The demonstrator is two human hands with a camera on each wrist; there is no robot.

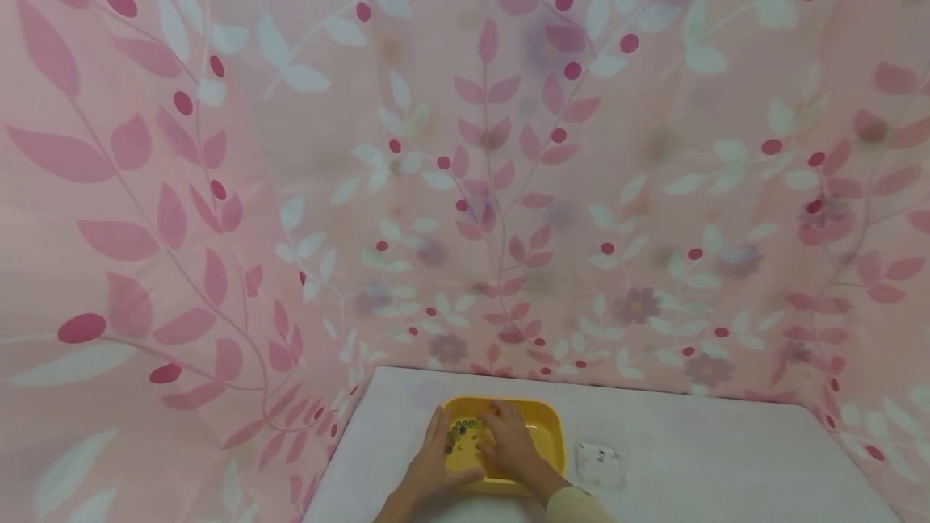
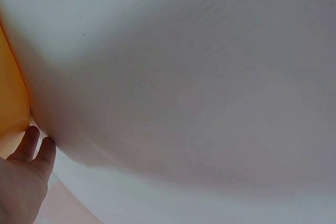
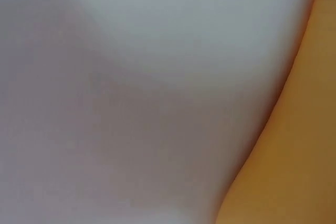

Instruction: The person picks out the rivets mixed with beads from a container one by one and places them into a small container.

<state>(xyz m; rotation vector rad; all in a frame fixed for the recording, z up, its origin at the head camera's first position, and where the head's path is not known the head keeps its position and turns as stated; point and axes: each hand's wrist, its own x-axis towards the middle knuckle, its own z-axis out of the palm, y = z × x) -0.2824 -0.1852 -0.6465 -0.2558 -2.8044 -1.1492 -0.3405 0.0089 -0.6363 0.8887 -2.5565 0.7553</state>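
Observation:
A yellow tray (image 1: 558, 436) on the white table holds several small, round, glassy pieces that look like marbles (image 1: 452, 436), gathered toward its left side. My left hand (image 1: 430, 462) lies along the tray's left edge, fingers extended and thumb reaching across the near side. In the left wrist view, two fingertips of that hand (image 2: 23, 182) are right at the outside of the tray wall (image 2: 11, 93). Over the tray's middle, my right hand (image 1: 513, 442) has its fingers spread and lightly bent, fingertips beside the marbles. The right wrist view shows only table and tray wall (image 3: 294, 145).
To the right of the tray sits a small clear plastic container (image 1: 600, 465) with a few tiny pieces at its far edge. A white table (image 1: 726, 458) extends to the right. Pink leaf-patterned curtains (image 1: 465, 184) hang behind the table and along its sides.

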